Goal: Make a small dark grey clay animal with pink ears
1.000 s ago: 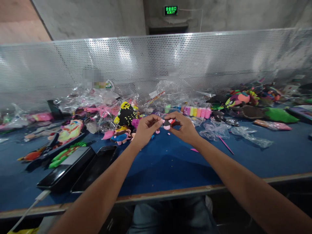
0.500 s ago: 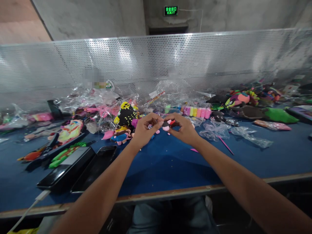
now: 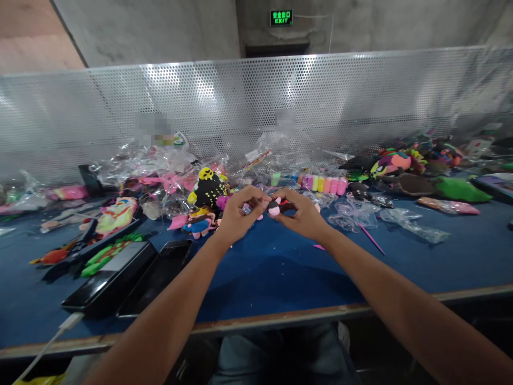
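A small clay figure (image 3: pixel 273 208), black on top with pale pink below and a bit of red at its right, is held up between my two hands over the blue table. My right hand (image 3: pixel 298 212) curls round it from the right, thumb and fingers closed on it. From the left, my left hand (image 3: pixel 242 213) is pinched, its fingertips touching the figure's upper left edge. Whether a tiny piece sits in that pinch is hidden. Just left of my left hand stands a black clay figure (image 3: pixel 210 191) with yellow spots, a blue clay piece (image 3: pixel 199 229) in front of it.
A purple stick tool (image 3: pixel 372 239) and crumpled clear bags (image 3: pixel 414 224) lie on the right. Coloured clay packs (image 3: pixel 324 184) stand behind my hands. A black device (image 3: pixel 110 278) with a white cable and a black tray (image 3: pixel 158 278) are at left. A perforated metal panel (image 3: pixel 240 101) closes the back.
The clay figure has turned slightly between my fingers, so the pink piece beneath it looks different. Both hands stay in almost the same place.
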`<state>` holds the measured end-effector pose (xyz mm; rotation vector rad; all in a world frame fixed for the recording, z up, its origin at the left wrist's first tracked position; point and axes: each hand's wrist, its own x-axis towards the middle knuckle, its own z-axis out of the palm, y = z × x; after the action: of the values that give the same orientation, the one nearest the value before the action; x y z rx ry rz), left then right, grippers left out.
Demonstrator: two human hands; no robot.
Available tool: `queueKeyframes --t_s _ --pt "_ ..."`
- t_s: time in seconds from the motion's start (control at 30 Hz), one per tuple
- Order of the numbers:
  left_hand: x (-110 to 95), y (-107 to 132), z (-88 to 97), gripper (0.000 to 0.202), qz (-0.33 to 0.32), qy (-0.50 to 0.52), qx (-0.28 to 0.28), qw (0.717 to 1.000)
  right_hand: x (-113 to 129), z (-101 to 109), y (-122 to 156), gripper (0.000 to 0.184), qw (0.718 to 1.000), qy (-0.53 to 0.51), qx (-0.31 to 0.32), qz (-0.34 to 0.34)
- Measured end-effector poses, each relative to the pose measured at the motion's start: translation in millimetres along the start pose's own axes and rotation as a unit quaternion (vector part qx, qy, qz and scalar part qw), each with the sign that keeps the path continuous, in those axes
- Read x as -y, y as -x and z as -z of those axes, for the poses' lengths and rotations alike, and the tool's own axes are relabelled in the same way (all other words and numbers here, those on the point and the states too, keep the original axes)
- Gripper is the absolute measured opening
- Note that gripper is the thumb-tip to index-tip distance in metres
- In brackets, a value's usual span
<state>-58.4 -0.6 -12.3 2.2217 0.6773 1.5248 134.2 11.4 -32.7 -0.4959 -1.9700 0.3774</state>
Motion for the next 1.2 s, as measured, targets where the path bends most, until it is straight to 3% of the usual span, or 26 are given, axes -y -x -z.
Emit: queueKeyframes --t_s 0.2,0.37,0.63,1.2 --pt "5.6 2.0 2.2 0.013 0.013 0.022 -0.019 0.999 2.4 0.8 -1.3 0.03 1.0 0.01 0.001 -0.005" --pt "5.8 2.9 3.5 0.011 0.008 0.01 0.008 1.0 3.6 0.8 -1.6 0.034 0.999 0.017 -0.008 -0.031" --pt "7.2 -0.1 1.9 0.023 0.066 0.015 -0.008 0.998 1.5 0.1 -1.7 0.03 0.999 0.0 -0.019 -0.032" --pt "6.8 -0.8 1.1 0.024 0.052 0.001 -0.034 0.998 0.5 -0.4 -2.8 0.035 0.999 0.002 0.008 -0.041"
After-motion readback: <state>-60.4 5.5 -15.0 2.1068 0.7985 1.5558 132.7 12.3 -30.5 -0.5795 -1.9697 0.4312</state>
